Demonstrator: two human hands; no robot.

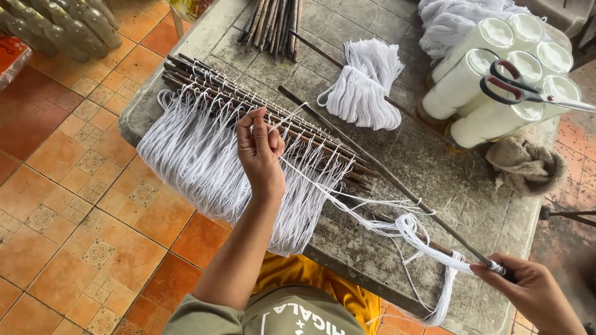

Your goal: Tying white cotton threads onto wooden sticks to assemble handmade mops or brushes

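While the left hand [259,151] hovers over the row of dark sticks [261,115] laid side by side on the grey stone table [434,186], its fingers are pinched narrow on a single white string [310,180] pulled taut from the row toward the lower right. Fringes of white string [192,155] hang from those sticks over the table's near edge, above the orange tiled floor [81,205]. At the lower right, the right hand [528,285] is closed around the end of a long thin stick [385,174] that lies slantwise across the table, and a looped bunch of white string [428,245] is gathered on the stick just beside that hand. Farther back, a skein of white string [366,84] lies threaded on another thin stick, and a bundle of loose dark sticks [273,22] lies at the table's far edge. At the upper right lie several white cylindrical thread cones [490,87] stacked together on their sides, with red-handled scissors [528,90] lying on top of them; a heap of white yarn [453,22] lies behind them and a crumpled brown cloth [528,164] lies just below. At the top left, off the table, lies a cluster of pale greenish tubular spools [62,25], beside a flat orange-red package [9,59] at the left edge, its markings too blurred to make out.
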